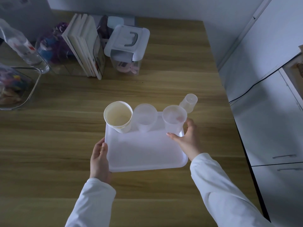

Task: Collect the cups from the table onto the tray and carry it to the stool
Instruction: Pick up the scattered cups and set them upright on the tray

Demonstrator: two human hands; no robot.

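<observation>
Wood-grain worktop [57,145] is carrying a white tray [144,151] near its right edge; the left hand [99,158] is gripping the tray's left rim, fingers closed over it; the right hand [187,139] is wrapping its fingers around a clear cup [174,121] standing at the tray's far right corner; a paper cup [118,118] and another clear cup [145,117] are standing along the far rim; an upturned cup [188,103] is sitting on the worktop just beyond; books [83,46] and a lidded box [126,48] are standing farther back.

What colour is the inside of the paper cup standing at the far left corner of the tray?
Cream to pale yellow inside the paper cup; the head view, the only one, shows it.
</observation>
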